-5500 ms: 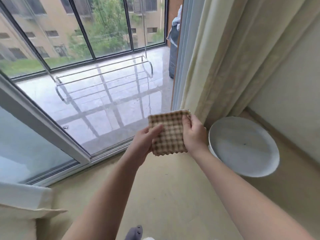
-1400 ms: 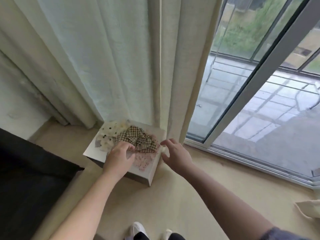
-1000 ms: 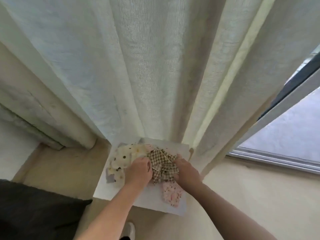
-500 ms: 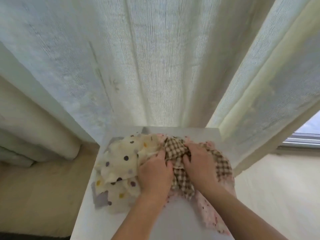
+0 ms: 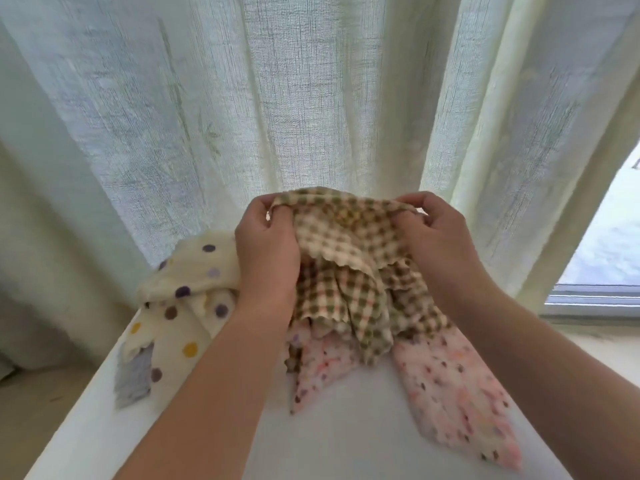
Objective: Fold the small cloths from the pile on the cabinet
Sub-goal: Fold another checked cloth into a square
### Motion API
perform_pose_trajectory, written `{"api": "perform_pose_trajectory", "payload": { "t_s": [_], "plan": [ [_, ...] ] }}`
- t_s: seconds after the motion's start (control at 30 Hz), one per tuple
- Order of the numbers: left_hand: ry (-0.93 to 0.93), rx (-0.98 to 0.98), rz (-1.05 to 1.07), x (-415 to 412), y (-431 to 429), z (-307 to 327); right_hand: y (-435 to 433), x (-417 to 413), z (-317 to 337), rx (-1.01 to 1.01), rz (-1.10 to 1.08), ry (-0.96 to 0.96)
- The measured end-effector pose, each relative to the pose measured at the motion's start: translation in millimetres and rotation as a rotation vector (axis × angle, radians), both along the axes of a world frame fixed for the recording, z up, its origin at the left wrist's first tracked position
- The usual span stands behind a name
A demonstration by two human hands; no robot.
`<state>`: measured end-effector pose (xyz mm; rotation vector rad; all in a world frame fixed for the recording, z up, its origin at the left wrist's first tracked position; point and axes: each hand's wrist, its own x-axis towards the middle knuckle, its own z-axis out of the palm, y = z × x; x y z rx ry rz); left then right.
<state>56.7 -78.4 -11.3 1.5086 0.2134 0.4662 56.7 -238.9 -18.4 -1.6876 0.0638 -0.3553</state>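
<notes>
- Since half a second ago your two hands have drawn apart. They were bunched together in the middle of the checked cloth point(image 5: 346, 233), and now they hold its upper edge stretched between them, lifted above the other cloths.
- Your left hand point(image 5: 266, 254) pinches the left end of that edge, thumb against curled fingers.
- Your right hand point(image 5: 438, 237) pinches the right end the same way, fingers and thumb closed on the edge.
- The checked cloth, brown and cream with a scalloped hem, is taut only along the top. The rest hangs in loose folds between your wrists, and its lower part rests on the cloths beneath.
- Under it lies a pink cloth point(image 5: 453, 389) with small dark spots, spread flat on the white cabinet top point(image 5: 346, 441) and reaching toward the near right.
- To the left of your left wrist sits a crumpled cream cloth point(image 5: 187, 306) with purple, brown and yellow dots, touching your forearm.
- A grey cloth point(image 5: 133, 379) peeks out beneath the cream one at the cabinet's left edge.
- A pale, sheer curtain point(image 5: 311, 98) hangs just behind the cabinet and fills the background.
- At the far right you can see a strip of window point(image 5: 609, 244) with its frame at the bottom, and beige floor point(image 5: 38, 410) shows at the lower left.
</notes>
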Motion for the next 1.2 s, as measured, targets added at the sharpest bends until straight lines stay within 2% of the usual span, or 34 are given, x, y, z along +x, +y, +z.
{"api": "perform_pose_trajectory", "payload": {
  "t_s": [0.17, 0.23, 0.3, 0.37, 0.5, 0.63, 0.7, 0.8, 0.87, 0.93, 0.97, 1.03, 1.1, 1.2],
  "plan": [
    [0.057, -0.065, -0.18, -7.1, 4.1, 8.8, -4.8, -3.3, 5.1, 0.444, 0.085, 0.083],
    [0.097, -0.011, -0.3, -13.0, 11.2, 16.1, -7.3, -4.2, 13.8, 0.588, 0.099, 0.105],
    [0.095, 0.088, -0.332, -19.9, 20.7, 22.7, -10.0, -6.1, 22.2, 0.658, 0.114, 0.092],
    [0.031, 0.105, -0.243, -26.4, 28.7, 31.3, -11.2, -8.9, 30.4, 0.652, 0.115, 0.058],
    [-0.002, -0.104, -0.179, -27.5, 27.8, 43.8, 0.3, -18.2, 41.4, 0.523, 0.019, 0.01],
    [-0.103, 0.115, 0.025, -30.2, 25.9, 45.4, 17.3, -27.3, 52.9, 0.172, -0.192, -0.133],
    [-0.099, 0.135, 0.044, -36.0, 32.4, 44.4, 19.4, -32.0, 59.5, 0.048, -0.187, -0.123],
    [0.127, -0.057, -0.165, -48.6, 44.6, 46.1, 16.2, -35.2, 67.5, 0.01, -0.093, 0.074],
    [0.256, -0.257, -0.433, -60.7, 54.9, 50.4, 13.9, -40.6, 77.7, 0.145, 0.046, 0.201],
    [0.218, -0.393, -0.615, -66.1, 61.9, 48.4, 8.2, -47.3, 86.4, 0.359, 0.224, 0.232],
    [0.189, -0.384, -0.616, -67.5, 63.3, 44.6, 6.7, -53.1, 86.8, 0.439, 0.285, 0.227],
    [0.149, -0.153, -0.477, -71.7, 59.5, 36.1, 9.0, -65.7, 72.6, 0.509, 0.298, 0.254],
    [0.111, 0.071, -0.318, -77.4, 48.6, 30.1, 14.2, -75.4, 43.6, 0.488, 0.203, 0.33],
    [0.062, 0.169, -0.237, -80.5, 36.8, 26.8, 25.1, -87.4, 11.0, 0.427, 0.051, 0.399]
  ]
}}
